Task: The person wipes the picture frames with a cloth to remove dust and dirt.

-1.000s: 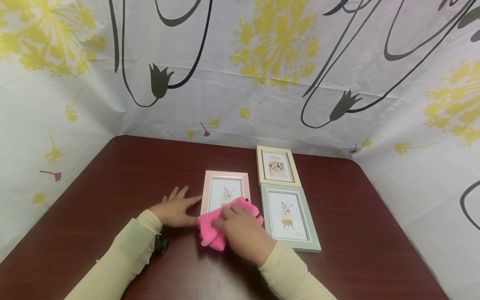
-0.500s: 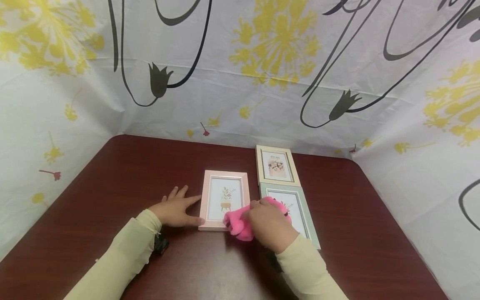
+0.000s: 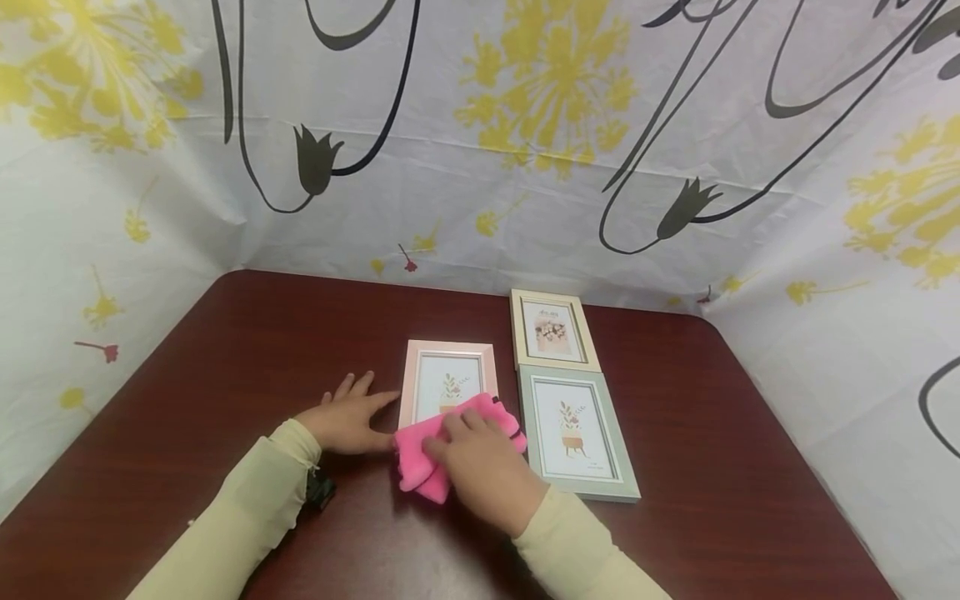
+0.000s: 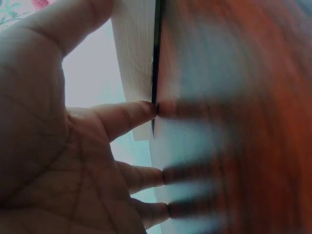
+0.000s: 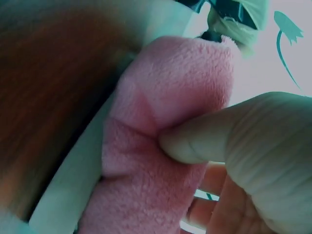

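Note:
My right hand (image 3: pixel 491 471) grips a folded pink cloth (image 3: pixel 417 452) with dark edging and presses it over the lower part of a pink picture frame (image 3: pixel 442 383). In the right wrist view the thumb digs into the fuzzy cloth (image 5: pixel 146 102), which lies along the frame's edge (image 5: pixel 73 180). The frame lies flat, its plant print partly hidden under the cloth. Left of it, my left hand (image 3: pixel 347 423) spreads its fingers on the table, index fingertip against the frame's side. The left wrist view shows the fingertips on the tabletop beside the frame's edge (image 4: pixel 136 53).
A green picture frame (image 3: pixel 573 433) lies right of the pink one, near the right hand. Behind it a cream frame (image 3: pixel 551 329) lies end to end with it. The dark red table (image 3: pixel 712 433) is bounded by a flower-printed white sheet (image 3: pixel 420 167).
The cloth in my right hand swept right along the frame's lower edge, overlapping the green frame, then came back left over the pink frame. My left hand stayed put.

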A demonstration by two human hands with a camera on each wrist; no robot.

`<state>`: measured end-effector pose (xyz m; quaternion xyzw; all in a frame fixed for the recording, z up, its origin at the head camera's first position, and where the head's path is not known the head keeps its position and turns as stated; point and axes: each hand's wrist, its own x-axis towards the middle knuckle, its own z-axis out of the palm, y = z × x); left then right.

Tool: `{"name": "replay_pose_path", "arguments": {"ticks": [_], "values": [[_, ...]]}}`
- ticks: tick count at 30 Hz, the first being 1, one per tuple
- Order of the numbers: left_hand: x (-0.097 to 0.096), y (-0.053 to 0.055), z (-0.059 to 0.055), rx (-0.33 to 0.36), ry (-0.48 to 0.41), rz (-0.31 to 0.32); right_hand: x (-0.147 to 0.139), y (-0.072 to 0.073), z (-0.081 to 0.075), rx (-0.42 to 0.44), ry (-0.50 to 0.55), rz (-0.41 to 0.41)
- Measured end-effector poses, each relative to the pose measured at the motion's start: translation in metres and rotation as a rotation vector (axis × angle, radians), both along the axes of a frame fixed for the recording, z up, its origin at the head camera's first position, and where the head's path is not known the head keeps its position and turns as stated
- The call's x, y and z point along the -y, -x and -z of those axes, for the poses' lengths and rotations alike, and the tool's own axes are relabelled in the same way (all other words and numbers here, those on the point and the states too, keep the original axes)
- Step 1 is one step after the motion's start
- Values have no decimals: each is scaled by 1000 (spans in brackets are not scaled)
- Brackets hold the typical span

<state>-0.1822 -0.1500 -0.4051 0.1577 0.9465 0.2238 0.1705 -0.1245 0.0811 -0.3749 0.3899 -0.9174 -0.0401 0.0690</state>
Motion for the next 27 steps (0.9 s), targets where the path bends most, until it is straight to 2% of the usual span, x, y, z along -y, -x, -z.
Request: {"name": "replay_pose_path", "arguments": {"ticks": [5, 13, 17, 22, 27], "values": [[0, 1, 0, 3, -5, -8, -12, 6, -6, 62, 20, 41], [0, 1, 0, 8, -7, -18, -28, 9, -17, 75, -20, 125], [1, 1, 1, 6, -8, -19, -19, 7, -12, 56, -33, 95], [2, 1, 2, 5, -4, -18, -2, 1, 0, -36, -30, 1], [0, 2, 3, 9, -7, -18, 0, -1, 4, -46, -21, 3]]}}
